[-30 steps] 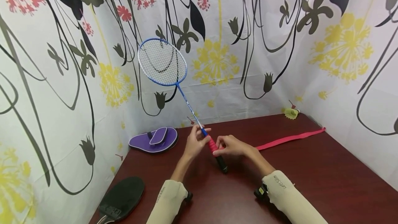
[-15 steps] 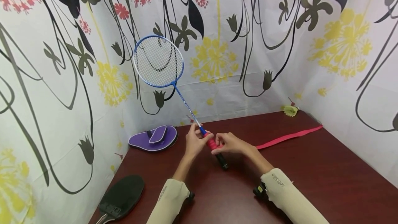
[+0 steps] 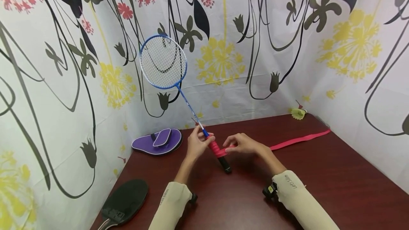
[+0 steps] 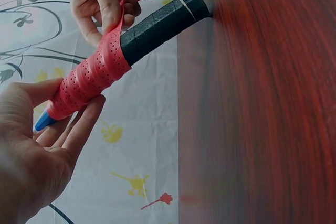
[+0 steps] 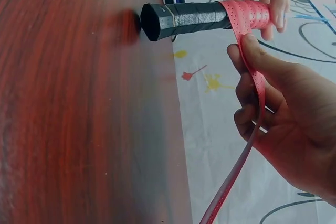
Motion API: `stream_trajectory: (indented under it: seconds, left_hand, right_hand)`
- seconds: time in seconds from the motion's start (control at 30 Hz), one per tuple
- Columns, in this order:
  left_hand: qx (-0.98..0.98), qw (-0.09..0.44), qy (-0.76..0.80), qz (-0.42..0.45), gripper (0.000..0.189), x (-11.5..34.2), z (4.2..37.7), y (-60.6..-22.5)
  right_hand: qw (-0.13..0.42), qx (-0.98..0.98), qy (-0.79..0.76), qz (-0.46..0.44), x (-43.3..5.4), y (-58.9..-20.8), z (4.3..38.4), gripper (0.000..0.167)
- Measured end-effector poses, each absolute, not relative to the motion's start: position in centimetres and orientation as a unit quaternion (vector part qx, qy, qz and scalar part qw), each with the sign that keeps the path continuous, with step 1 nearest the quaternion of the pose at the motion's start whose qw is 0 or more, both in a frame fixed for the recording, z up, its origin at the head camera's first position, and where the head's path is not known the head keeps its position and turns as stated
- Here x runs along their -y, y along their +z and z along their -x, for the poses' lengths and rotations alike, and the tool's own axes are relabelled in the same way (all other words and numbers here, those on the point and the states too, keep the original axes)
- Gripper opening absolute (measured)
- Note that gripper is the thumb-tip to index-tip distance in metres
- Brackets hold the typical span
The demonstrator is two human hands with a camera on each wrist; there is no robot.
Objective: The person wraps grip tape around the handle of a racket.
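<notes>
My left hand (image 3: 196,144) holds a blue-and-white badminton racket (image 3: 188,104) by the top of its handle, thumb on one side and fingers on the other. The racket slants, head up and to the left. Red perforated grip tape (image 4: 94,77) winds around the upper handle in overlapping turns. Below it the lower handle (image 5: 197,18) shows black. My right hand (image 3: 244,144) pinches the free strip of tape (image 5: 257,85) between thumb and fingers, just off the handle. From there the strip trails right along the table (image 3: 297,140). The left fingertips are partly hidden behind the handle.
A purple paddle case (image 3: 159,143) lies at the back left of the dark red table (image 3: 243,201). A black table tennis paddle (image 3: 126,201) lies at the front left. A yellow shuttlecock (image 3: 298,113) sits in the back right corner. Floral cloth (image 3: 255,56) encloses the back and sides.
My right hand has moved slightly right, off the handle, drawing a short length of tape out between them. The handle has shifted a little left in my left hand.
</notes>
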State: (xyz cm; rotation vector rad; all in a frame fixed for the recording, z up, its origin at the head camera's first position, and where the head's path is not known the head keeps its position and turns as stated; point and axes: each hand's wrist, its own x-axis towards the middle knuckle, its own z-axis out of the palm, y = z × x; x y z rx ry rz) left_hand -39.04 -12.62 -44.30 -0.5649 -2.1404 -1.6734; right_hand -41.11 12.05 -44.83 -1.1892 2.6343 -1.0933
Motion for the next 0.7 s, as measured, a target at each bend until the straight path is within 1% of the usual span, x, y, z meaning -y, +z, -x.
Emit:
stream_trajectory:
  seconds: [0.13,0.33,0.53,0.7]
  left_hand:
    - [0.756,0.174,-0.596,0.209,0.050,12.73,38.99,-44.24]
    - [0.746,0.152,-0.600,0.246,0.056,12.99,39.05,-43.97]
    - [0.731,0.097,-0.618,0.273,0.062,13.42,39.08,-43.89]
    - [0.714,0.052,-0.637,0.284,0.066,13.63,39.00,-43.82]
  right_hand:
    - [0.032,-0.853,-0.354,0.382,-12.19,-45.06,41.27,0.021]
    - [0.046,-0.850,-0.360,0.383,-11.88,-44.87,41.18,0.022]
    - [0.061,-0.844,-0.363,0.391,-11.62,-44.82,40.97,0.026]
    - [0.064,-0.841,-0.361,0.397,-11.55,-45.13,40.94,0.027]
